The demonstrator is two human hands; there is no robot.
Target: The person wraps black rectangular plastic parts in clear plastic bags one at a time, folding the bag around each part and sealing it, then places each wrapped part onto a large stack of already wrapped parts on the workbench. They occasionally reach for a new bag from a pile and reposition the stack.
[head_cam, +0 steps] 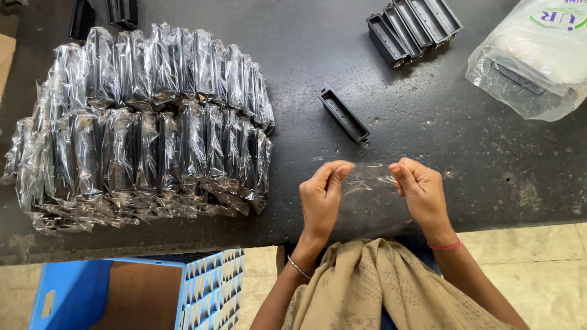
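Both hands, left hand (322,190) and right hand (420,186), are pinching a clear plastic sleeve (369,178), teasing it open; the loose black part (344,115) just beyond the sleeve looks set to need bagging.

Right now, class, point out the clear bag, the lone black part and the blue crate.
clear bag (370,179), head view, middle of the film
black part (344,115), head view, its open top
blue crate (211,287), head view, ribbed wall

A thin silver bangle (299,267) is worn on the left wrist, a pink band (444,246) on the right. Both forearms are seen bare, and a beige patterned cloth (379,287) is draped over the lap.
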